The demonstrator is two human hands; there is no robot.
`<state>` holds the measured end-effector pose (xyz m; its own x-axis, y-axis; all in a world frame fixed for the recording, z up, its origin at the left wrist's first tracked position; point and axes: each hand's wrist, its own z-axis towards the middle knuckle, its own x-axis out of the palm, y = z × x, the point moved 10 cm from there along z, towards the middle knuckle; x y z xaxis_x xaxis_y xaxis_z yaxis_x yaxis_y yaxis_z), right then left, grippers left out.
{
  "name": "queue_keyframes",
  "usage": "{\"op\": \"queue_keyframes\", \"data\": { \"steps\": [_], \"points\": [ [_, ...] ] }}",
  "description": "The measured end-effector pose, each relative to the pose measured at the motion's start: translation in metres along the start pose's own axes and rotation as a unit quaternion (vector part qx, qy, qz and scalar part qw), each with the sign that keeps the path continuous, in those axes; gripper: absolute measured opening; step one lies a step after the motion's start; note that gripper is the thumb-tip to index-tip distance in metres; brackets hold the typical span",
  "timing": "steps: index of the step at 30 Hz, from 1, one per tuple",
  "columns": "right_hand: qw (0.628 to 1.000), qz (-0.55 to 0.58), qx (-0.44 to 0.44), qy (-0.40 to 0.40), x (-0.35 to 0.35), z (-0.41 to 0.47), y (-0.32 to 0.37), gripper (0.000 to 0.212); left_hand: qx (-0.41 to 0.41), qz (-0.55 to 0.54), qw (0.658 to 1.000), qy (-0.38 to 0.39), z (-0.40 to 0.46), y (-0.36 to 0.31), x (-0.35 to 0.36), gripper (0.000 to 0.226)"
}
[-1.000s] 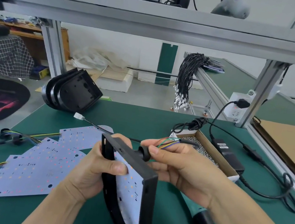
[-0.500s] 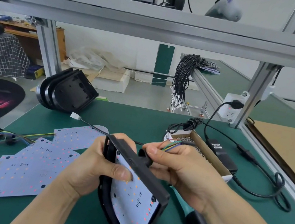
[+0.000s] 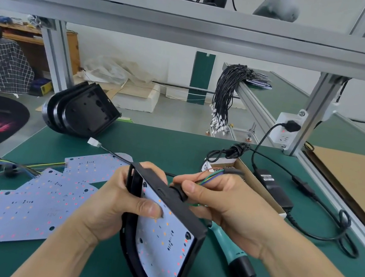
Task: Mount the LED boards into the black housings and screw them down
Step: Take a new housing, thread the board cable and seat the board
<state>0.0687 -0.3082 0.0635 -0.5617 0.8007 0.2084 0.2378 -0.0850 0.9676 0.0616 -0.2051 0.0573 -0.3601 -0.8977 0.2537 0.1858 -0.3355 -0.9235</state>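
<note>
A black housing [image 3: 192,242] is tilted above the green table, with a white LED board [image 3: 160,244] lying inside it. My left hand [image 3: 114,202] grips the housing's left wall, thumb pressing on the board. My right hand [image 3: 221,203] pinches the black cable grommet [image 3: 178,192] at the housing's top edge, and coloured wires [image 3: 211,175] run out over its fingers. A teal electric screwdriver [image 3: 237,265] lies on the table under my right wrist. Loose LED boards [image 3: 35,207] lie to the left. Empty black housings [image 3: 81,110] are stacked at the back left.
A cardboard box of screws [image 3: 259,183] sits behind my right hand, with a black power adapter [image 3: 275,189] and its looping cable [image 3: 341,229] to the right. A socket [image 3: 285,129] hangs on the aluminium frame post. A bundle of black leads [image 3: 225,94] hangs at the back.
The housing has tipped further back, so more of the board's face shows. Both hands keep their hold; the view has shifted slightly.
</note>
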Motion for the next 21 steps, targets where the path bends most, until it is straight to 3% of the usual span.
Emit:
{"op": "queue_keyframes", "data": {
  "steps": [11,16,21],
  "points": [
    [0.994,0.051,-0.040,-0.091,0.002,-0.010,-0.010,0.026,0.047,0.049,0.992,-0.109,-0.009,-0.011,-0.014,0.029],
    [0.995,0.095,0.017,-0.038,0.011,-0.010,-0.020,0.031,0.077,0.072,0.988,-0.114,-0.015,-0.018,-0.017,0.028],
    [0.991,0.126,0.053,0.006,0.014,0.000,-0.015,0.016,0.085,0.090,0.988,-0.094,-0.016,-0.021,-0.014,0.038]
  ]
}}
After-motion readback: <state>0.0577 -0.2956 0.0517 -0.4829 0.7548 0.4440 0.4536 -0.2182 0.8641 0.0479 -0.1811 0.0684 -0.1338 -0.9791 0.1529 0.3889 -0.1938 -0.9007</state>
